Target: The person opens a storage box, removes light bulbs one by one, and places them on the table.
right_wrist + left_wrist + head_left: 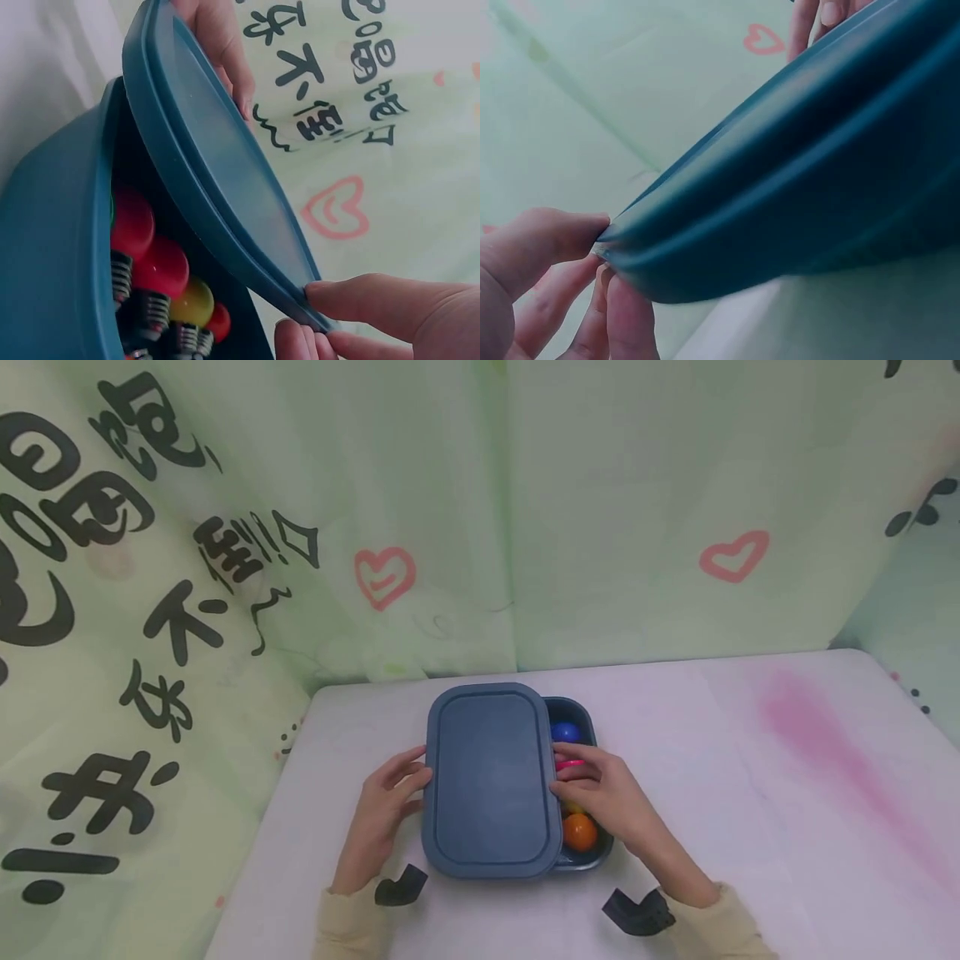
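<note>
Both hands hold a dark blue rectangular lid (491, 781) by its opposite long edges. My left hand (377, 818) pinches the left edge between thumb and fingers, also seen in the left wrist view. On the right edge, my right hand (609, 793) pinches with its thumb above and fingertips below. Underneath is a deep blue box (52, 240), partly uncovered along its right side, with the lid tilted over it. Inside lie several coloured bulbs with ridged bases, among them a blue bulb (565, 732), an orange bulb (579, 832) and a red bulb (161, 268). The lid hides the others.
The box stands on a white table (712, 760) with a pink stain (825, 735) at the right. A pale green curtain (615, 510) with hearts and black lettering hangs behind and to the left.
</note>
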A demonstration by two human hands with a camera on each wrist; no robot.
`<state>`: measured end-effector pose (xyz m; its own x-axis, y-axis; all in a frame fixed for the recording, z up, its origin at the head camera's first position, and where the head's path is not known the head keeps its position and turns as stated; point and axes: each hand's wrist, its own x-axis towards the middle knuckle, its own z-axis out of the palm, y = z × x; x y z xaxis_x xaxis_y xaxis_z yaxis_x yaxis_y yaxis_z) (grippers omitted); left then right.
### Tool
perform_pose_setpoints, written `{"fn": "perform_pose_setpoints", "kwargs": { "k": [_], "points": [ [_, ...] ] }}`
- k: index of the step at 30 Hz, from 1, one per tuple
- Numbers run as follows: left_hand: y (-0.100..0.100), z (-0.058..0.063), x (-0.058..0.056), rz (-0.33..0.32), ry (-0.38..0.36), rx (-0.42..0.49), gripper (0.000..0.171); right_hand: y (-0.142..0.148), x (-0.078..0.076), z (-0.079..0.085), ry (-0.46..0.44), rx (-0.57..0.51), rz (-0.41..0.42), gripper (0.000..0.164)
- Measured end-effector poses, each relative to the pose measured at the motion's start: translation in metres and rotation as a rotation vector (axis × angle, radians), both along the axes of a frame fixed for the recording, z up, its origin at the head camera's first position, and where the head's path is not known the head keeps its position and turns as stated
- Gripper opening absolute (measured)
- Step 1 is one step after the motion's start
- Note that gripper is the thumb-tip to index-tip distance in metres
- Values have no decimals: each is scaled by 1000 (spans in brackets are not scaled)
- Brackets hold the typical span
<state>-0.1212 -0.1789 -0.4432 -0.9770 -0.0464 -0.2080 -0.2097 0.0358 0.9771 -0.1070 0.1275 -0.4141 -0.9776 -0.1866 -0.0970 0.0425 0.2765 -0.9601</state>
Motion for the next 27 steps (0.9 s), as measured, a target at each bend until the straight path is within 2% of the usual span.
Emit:
{"fn": "perform_pose_setpoints", "kwargs": {
  "k": [12,20,27],
  "points": [
    [-24,4,6,17,-12,-35,50,-21,-1,-1,39,12,30,51],
    [-33,6,6,9,-12,-74,49,-31,-3,-1,54,38,30,52],
    [-46,6,8,10,-22,-101,48,-42,-6,-1,55,8,53,53]
  ]
}}
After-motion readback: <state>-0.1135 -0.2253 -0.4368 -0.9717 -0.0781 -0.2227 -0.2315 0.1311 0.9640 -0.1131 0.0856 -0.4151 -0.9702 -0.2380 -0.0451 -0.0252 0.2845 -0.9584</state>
